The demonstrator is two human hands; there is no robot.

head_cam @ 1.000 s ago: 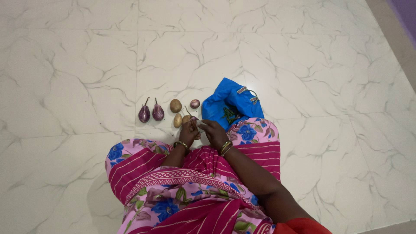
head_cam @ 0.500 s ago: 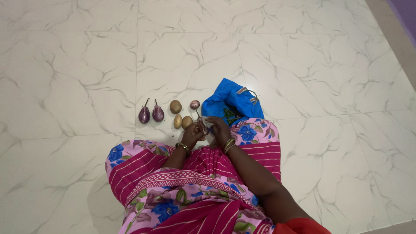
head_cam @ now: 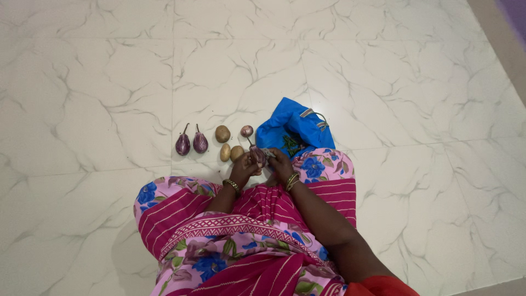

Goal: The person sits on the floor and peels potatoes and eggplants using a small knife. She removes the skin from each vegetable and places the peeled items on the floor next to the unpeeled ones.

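Both hands, left hand [head_cam: 243, 166] and right hand [head_cam: 280, 163], clasp a small glossy purple brinjal [head_cam: 257, 155].

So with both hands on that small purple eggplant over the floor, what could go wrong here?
1. The small purple eggplant is pinched between the left hand and right hand; it might slip and fall among the potatoes just beyond it.
2. Whether a blade is in use is too small to tell; if so, fingers that close could get nicked.
3. The round potatoes lie loose on the smooth marble floor; a bump could roll them away.
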